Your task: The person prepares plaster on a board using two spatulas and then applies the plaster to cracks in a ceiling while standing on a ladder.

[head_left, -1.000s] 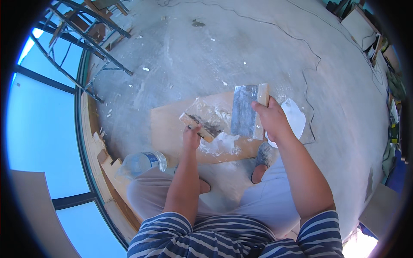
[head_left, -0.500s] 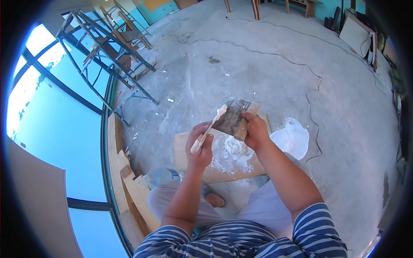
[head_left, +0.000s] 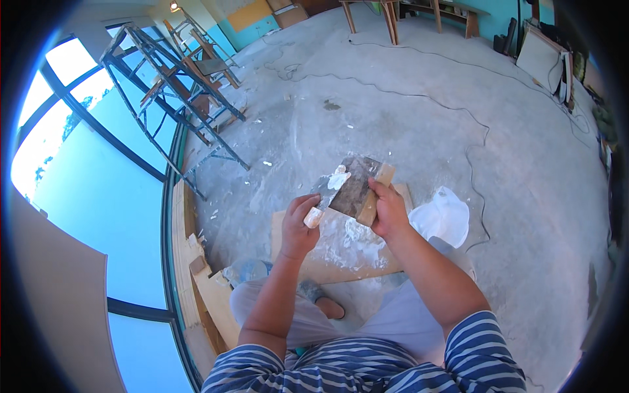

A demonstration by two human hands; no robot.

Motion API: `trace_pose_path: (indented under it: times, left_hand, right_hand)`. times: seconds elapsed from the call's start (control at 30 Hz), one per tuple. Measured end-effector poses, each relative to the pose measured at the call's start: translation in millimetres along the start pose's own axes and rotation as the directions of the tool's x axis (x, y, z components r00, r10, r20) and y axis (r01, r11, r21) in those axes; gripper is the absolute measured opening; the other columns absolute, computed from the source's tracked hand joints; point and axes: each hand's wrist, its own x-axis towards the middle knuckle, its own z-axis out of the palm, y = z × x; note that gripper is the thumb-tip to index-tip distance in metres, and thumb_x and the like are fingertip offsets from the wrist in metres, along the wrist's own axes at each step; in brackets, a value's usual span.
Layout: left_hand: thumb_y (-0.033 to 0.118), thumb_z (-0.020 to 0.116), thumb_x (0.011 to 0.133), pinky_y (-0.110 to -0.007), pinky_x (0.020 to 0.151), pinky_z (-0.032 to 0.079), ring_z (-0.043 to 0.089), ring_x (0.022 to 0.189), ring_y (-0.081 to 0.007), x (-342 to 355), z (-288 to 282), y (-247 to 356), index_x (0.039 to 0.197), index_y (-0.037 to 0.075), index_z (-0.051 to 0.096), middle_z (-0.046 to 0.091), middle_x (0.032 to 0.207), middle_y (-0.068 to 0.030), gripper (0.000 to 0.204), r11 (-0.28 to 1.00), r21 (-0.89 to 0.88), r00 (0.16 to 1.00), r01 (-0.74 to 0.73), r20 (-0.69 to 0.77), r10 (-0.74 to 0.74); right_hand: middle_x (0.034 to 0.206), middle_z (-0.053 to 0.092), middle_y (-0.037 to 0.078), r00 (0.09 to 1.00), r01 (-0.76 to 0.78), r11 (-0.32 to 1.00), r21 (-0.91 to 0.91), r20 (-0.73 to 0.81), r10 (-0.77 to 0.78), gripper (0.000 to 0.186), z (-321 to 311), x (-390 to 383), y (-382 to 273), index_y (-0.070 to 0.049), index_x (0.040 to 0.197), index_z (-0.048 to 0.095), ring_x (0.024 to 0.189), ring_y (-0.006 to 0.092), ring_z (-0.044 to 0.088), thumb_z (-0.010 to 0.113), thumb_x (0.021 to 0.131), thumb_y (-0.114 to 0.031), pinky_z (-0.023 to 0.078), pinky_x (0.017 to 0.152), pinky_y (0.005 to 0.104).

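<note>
My left hand is closed on the pale handle of a putty knife. Its tilted blade reaches up toward the left edge of a wide metal scraper, with white putty where they meet. My right hand grips the scraper's wooden handle, thumb on top. Beneath both tools lies a tan board smeared with white powder or paste. A white sheet or bag lies right of it, and a clear plastic jug is partly hidden by my left forearm and leg.
Ladders stand along the glass wall at left, with timber planks at its foot. A cable snakes over the concrete floor. Tables are at the back; leaning panels are at back right.
The tools moved together from being held apart a second ago, and the scraper tilted. Since half a second ago the knife blade turned flatter, its putty now at the scraper's edge. The view rose toward the room.
</note>
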Motion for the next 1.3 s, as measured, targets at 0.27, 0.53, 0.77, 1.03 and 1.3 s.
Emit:
trace_pose_path:
  times: [0.27, 0.53, 0.77, 1.03, 1.3]
  left_hand:
    - [-0.011, 0.055, 0.063, -0.042, 0.089, 0.049, 0.06, 0.1, -0.0368, -5, -20, -7, 0.109, 0.002, 0.063, 0.065, 0.108, -0.0152, 0.048, 0.985, 0.173, 0.999, -0.007, 0.04, 0.0]
    - [-0.004, 0.058, 0.074, -0.04, 0.087, 0.049, 0.061, 0.097, -0.0323, 3, -49, -24, 0.109, 0.002, 0.063, 0.065, 0.106, -0.0149, 0.036, 0.946, 0.315, 0.995, 0.073, 0.044, -0.091]
    - [0.035, 0.054, 0.099, -0.033, 0.073, 0.052, 0.064, 0.077, -0.0175, 53, -61, -41, 0.118, 0.003, 0.059, 0.066, 0.092, -0.0058, 0.038, 0.314, -0.789, 0.669, 0.528, 0.159, -0.726]
    - [0.037, 0.054, 0.099, -0.032, 0.07, 0.053, 0.064, 0.077, -0.0142, 68, -33, -42, 0.114, 0.002, 0.062, 0.067, 0.094, -0.0068, 0.039, 0.11, -0.57, 0.505, 0.814, 0.602, -0.619]
    - [0.033, 0.052, 0.1, -0.029, 0.075, 0.052, 0.064, 0.086, -0.0133, 31, -47, -72, 0.121, 0.003, 0.057, 0.066, 0.099, -0.0076, 0.037, 0.27, -0.365, 0.446, 0.891, 0.593, -0.67]
  right_hand:
    - [0.107, 0.06, 0.008, 0.998, -0.052, 0.998, -0.03, 0.028, 0.052, 0.03, 11, -9, -8, -0.008, 0.121, 0.05, 0.098, 0.0224, 0.062, 0.061, 0.093, -0.013, 0.054, 0.086, 0.0419]
    - [0.114, 0.062, 0.011, 0.969, -0.157, 0.988, 0.012, 0.196, 0.152, 0.035, 0, 8, -22, -0.003, 0.127, 0.05, 0.103, 0.0246, 0.063, 0.057, 0.096, -0.019, 0.053, 0.089, 0.0409]
    - [0.114, 0.065, 0.018, 0.88, -0.395, 0.908, -0.139, 0.225, 0.418, 0.038, -11, 13, -27, 0.006, 0.125, 0.052, 0.099, 0.0273, 0.067, 0.054, 0.097, -0.019, 0.055, 0.088, 0.0422]
    - [0.115, 0.064, 0.017, 0.76, -0.487, 0.841, -0.237, 0.36, 0.541, 0.04, 0, -3, -22, 0.005, 0.129, 0.049, 0.1, 0.0257, 0.067, 0.055, 0.097, -0.018, 0.056, 0.087, 0.0408]
    - [0.118, 0.061, 0.015, 0.846, -0.382, 0.904, -0.19, 0.322, 0.425, 0.041, 2, -6, -28, 0.002, 0.131, 0.047, 0.102, 0.0249, 0.066, 0.057, 0.096, -0.017, 0.056, 0.086, 0.0395]
